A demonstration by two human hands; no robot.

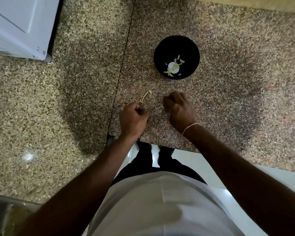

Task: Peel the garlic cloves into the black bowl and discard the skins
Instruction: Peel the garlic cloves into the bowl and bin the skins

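While both fists curl | left hand point(132, 114) pinches skin strip point(146, 96) trailing toward worktop's far edge | right hand point(179, 109) contents unclear | black bowl point(160, 48) beyond, nearer right hand, holds cloves point(173, 67)

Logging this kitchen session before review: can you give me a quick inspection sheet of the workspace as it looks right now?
Surface: speckled granite counter, seam running down it.
Job's things: black bowl holding pale garlic pieces; a thin garlic skin strip on the counter by the left hand.
Clutter: nothing seen.
Grips: left hand curled, seemingly pinching the strip's end; right hand curled, contents hidden.
Cables: nothing seen.
Surroundings: white appliance far left; pale floor tiles below the counter edge.
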